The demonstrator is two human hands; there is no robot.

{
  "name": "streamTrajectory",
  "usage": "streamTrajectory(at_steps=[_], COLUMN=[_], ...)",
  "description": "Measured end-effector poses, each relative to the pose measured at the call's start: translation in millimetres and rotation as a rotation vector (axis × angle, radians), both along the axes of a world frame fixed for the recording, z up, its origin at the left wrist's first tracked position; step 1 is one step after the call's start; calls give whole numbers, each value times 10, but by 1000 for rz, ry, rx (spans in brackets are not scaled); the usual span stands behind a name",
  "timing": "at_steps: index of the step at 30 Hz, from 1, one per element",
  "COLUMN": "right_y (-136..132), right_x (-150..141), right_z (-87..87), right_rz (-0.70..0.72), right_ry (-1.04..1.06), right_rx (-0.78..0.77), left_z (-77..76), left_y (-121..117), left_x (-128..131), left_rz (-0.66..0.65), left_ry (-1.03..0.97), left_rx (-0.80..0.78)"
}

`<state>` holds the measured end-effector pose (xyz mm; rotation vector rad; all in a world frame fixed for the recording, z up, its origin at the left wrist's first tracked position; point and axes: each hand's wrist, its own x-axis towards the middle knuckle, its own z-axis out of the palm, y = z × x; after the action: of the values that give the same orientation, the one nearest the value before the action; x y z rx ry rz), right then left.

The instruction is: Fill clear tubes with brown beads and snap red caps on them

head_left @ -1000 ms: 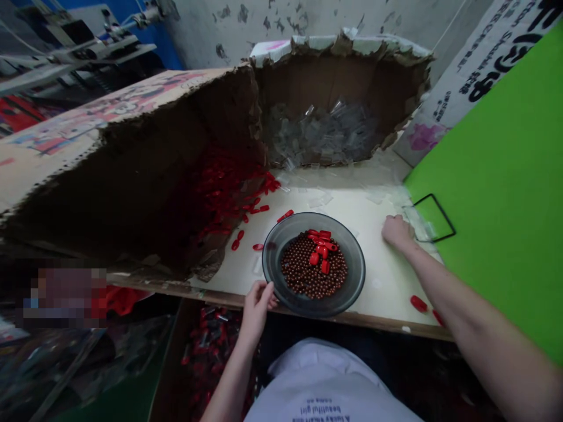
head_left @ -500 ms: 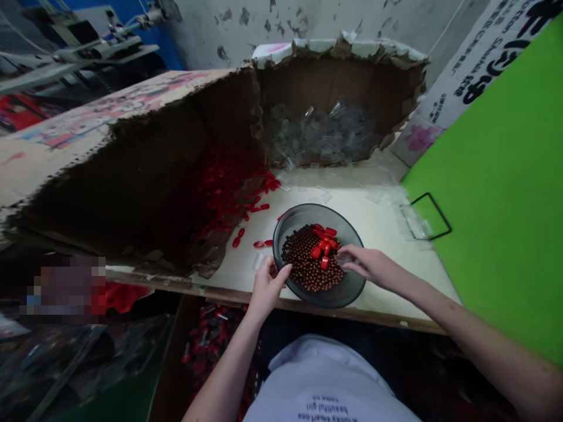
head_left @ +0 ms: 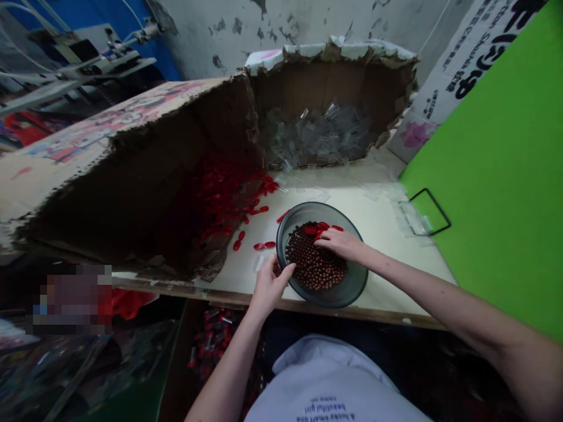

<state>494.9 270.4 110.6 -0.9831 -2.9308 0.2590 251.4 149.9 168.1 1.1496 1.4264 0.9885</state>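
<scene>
A grey bowl (head_left: 356, 281) stands tilted near the front edge of the table, holding many small brown beads (head_left: 319, 266) and several red plastic pieces (head_left: 323, 225). My left hand (head_left: 271, 282) grips its near-left rim, thumb over the edge and fingers outside. Inside the bowl, my right hand (head_left: 338, 242) reaches in from the right, fingers curled together down at the red pieces and covering some of them. What lies between those fingertips is hidden.
Left stands a torn cardboard box (head_left: 145, 123) with red pieces (head_left: 220, 187) spilling onto the white table (head_left: 246, 269). Behind is another box (head_left: 334, 76) of clear plastic pieces (head_left: 321, 132). A green panel (head_left: 497, 176) with a black wire handle (head_left: 433, 211) borders the right.
My right hand has moved left and up from the bowl's right side onto the red pieces, which are now partly covered. My left hand keeps its grip on the rim.
</scene>
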Motion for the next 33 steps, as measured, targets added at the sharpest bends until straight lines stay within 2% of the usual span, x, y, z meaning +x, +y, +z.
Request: streamTrajectory(at_steps=[5, 10, 16, 20, 23, 27, 30, 33], right_y=[-41, 6, -138, -339, -458, -547, -576, -593], right_x=[192, 270, 199, 120, -16, -259, -403, -476], right_z=[-4, 16, -86, -43, 52, 168, 223, 271], right_rz=[151, 180, 216, 201, 133, -109, -232, -295], right_ry=[-59, -56, -2, 70, 234, 544, 738, 917], right_rx=[30, 8, -123, -218, -400, -657, -789, -913], left_z=[-7, 98, 197, 229, 283, 315, 254, 115], left_y=[65, 127, 186, 223, 227, 169, 81, -36], left_x=[7, 61, 215, 351, 452, 489, 389, 202], left_rz=[-16, -33, 18, 30, 14, -6, 2, 21], left_ry=[48, -8, -140, -134, -86, -32, -55, -97], left_rx=[2, -3, -11, -8, -4, 26, 11, -24])
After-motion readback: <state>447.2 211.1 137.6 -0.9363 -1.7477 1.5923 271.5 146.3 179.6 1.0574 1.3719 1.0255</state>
